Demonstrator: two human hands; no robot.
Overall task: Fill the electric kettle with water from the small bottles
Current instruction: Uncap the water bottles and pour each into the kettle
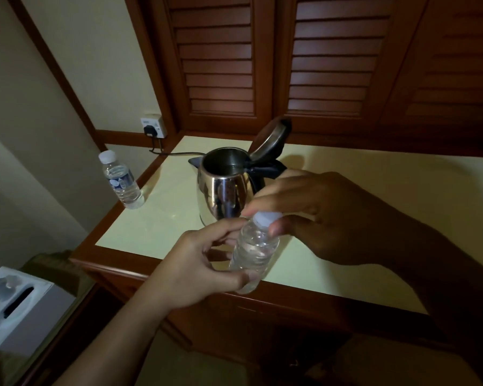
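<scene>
A steel electric kettle (221,190) stands on the pale counter (360,196) with its lid (271,137) tipped up and its mouth open. In front of it, above the counter's front edge, my left hand (195,266) grips the body of a small clear water bottle (255,252). My right hand (318,215) pinches the bottle's white cap (265,218) between thumb and fingers. A second small bottle (122,181) with a white cap and blue label stands upright at the counter's left edge.
The kettle's black cord (176,154) runs back to a plug in a wall socket (152,126). Wooden louvred doors (262,65) rise behind the counter. A white tissue box (17,307) sits low at the left.
</scene>
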